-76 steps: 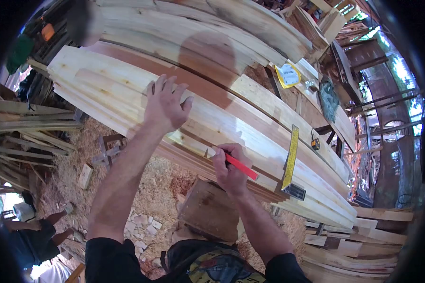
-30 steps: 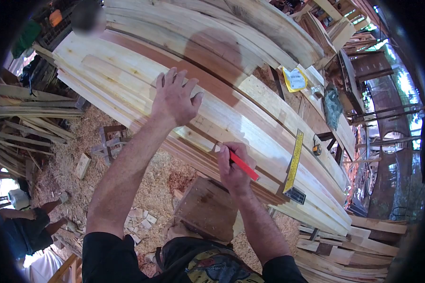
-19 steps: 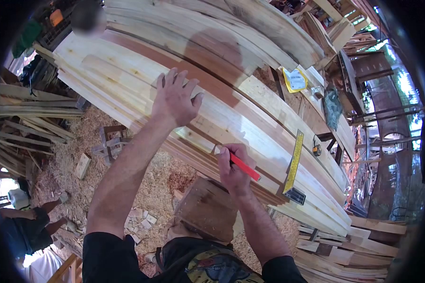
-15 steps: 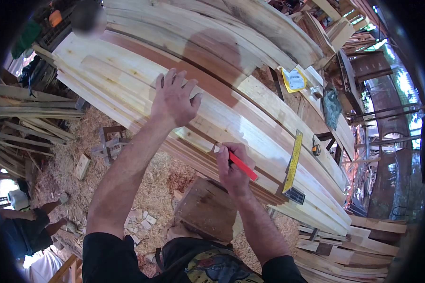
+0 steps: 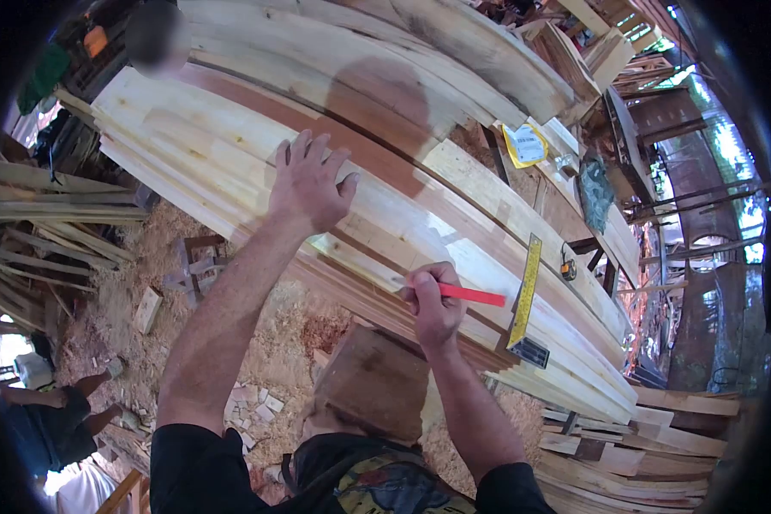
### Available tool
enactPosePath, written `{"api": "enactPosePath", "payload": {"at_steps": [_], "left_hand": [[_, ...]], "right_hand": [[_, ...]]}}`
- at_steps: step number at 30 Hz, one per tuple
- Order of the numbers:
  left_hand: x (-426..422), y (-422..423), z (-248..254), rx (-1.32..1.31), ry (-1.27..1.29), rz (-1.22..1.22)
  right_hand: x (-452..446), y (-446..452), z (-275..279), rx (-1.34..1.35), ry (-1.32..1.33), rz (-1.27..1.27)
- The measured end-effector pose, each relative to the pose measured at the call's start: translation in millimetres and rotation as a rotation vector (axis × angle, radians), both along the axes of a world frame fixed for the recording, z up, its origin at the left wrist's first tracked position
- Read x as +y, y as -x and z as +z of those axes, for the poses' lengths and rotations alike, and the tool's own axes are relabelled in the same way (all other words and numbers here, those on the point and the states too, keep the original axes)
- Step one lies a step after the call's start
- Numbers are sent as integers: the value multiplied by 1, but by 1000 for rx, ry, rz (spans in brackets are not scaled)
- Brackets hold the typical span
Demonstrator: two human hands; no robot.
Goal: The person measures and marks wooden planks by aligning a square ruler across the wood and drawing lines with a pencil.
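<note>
My left hand [image 5: 310, 184] lies with spread fingers on the pale planks [image 5: 206, 141] that are laid side by side across the middle of the view. Closed round a flat red pencil [image 5: 475, 295], my right hand [image 5: 435, 304] rests at the near part of the planks, the pencil's back end pointing right. The pencil's tip is too small to make out. To the right of that hand a square with a yellow blade [image 5: 527, 291] and a dark stock lies across the planks. A small tape measure [image 5: 567, 269] is beyond it.
Farther back are long rough boards [image 5: 317, 51], a yellow-edged packet [image 5: 525, 146] and a green plastic bag [image 5: 595, 193]. A brown wooden box [image 5: 373, 385] stands on the shavings near me. Stacked offcuts [image 5: 642, 445] fill the lower right. Another person [image 5: 51, 424] is at the lower left.
The red pencil has swung in my right hand, its back end now farther right and higher. My right hand has turned and shifted slightly. The whole view has moved a little; my left hand stays spread.
</note>
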State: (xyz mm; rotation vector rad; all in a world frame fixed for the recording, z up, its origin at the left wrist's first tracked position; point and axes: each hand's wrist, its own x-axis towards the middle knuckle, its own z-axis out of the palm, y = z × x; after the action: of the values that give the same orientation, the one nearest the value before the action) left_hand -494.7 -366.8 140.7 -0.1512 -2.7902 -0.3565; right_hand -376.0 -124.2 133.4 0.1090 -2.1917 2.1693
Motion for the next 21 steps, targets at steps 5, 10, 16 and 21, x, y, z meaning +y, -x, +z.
{"api": "enactPosePath", "payload": {"at_steps": [5, 10, 16, 21], "left_hand": [[1, 0, 0, 6, 6, 12], [-1, -3, 3, 6, -13, -20], [-2, 1, -6, 49, 6, -25], [-5, 4, -13, 118, -24, -61]], "right_hand": [[23, -26, 31, -142, 329, 204], [78, -70, 74, 121, -178, 194], [190, -123, 88, 304, -692, -260], [259, -169, 76, 232, -723, -541]]}}
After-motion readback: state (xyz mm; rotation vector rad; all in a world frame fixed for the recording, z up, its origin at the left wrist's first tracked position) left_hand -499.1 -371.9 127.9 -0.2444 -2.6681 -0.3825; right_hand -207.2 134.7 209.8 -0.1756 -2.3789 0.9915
